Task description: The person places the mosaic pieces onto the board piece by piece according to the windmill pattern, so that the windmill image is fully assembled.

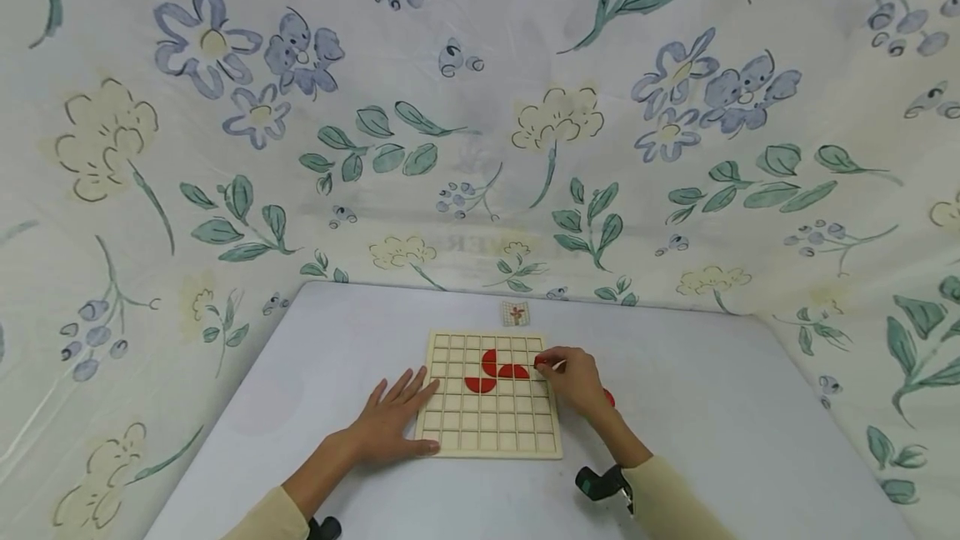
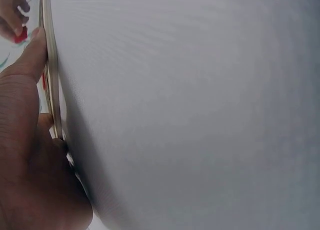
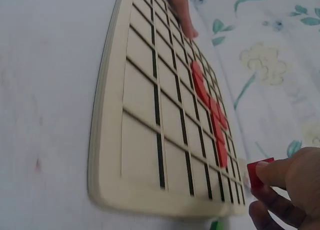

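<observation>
A wooden grid board (image 1: 497, 440) lies flat on the table, with several red quarter-round pieces (image 1: 481, 385) set in its upper middle cells, paired into half-round shapes. My left hand (image 1: 390, 423) is spread along the board's left side, fingers straight, fingertips and thumb touching the edge. Over the board's upper right edge, my right hand (image 1: 573, 377) pinches one red piece (image 3: 257, 174) between thumb and fingers. Another red piece (image 1: 609, 397) lies on the table beside the right wrist, partly hidden by it.
A small pattern card (image 1: 515, 313) with a red figure on a grid lies behind the board. The white table (image 1: 697, 407) ends at a flower-printed cloth (image 1: 480, 148) behind and at the sides. Dark wrist cameras (image 1: 600, 483) sit on both wrists.
</observation>
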Action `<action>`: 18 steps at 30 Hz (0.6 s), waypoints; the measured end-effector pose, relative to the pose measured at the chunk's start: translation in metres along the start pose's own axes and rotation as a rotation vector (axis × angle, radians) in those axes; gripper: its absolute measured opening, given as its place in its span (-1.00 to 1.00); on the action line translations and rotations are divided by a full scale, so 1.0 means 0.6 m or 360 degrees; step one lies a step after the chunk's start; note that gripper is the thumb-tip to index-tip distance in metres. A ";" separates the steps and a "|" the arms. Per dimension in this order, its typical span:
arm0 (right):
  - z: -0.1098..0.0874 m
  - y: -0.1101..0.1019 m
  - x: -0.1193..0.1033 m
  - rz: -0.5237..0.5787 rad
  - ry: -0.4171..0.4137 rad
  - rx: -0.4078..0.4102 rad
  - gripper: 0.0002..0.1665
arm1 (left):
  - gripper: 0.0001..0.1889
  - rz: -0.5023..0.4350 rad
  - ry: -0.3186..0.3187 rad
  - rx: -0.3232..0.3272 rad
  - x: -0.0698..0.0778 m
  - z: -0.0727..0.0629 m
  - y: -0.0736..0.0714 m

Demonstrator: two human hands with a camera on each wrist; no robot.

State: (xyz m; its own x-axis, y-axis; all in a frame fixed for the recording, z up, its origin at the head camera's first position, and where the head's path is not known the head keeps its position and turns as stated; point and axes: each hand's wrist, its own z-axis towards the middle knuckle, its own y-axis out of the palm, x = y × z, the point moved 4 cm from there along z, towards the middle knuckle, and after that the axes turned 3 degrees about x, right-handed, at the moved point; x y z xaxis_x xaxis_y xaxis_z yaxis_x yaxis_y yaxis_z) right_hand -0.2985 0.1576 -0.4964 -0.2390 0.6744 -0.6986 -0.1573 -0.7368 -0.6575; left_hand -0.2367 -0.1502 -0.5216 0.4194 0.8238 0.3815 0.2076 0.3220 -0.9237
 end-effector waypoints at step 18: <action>-0.021 0.068 -0.040 0.0112 -0.0042 -0.0198 -0.92 | 0.07 0.0036 -0.0015 0.0003 -0.005 0.002 0.006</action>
State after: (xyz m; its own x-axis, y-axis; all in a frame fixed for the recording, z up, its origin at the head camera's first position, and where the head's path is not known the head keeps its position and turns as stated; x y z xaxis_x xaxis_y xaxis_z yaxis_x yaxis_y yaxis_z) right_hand -0.2870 0.1120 -0.5100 -0.2708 0.6187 -0.7375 -0.0199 -0.7696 -0.6382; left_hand -0.2383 -0.1511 -0.5260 0.4157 0.8352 0.3600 0.1965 0.3040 -0.9322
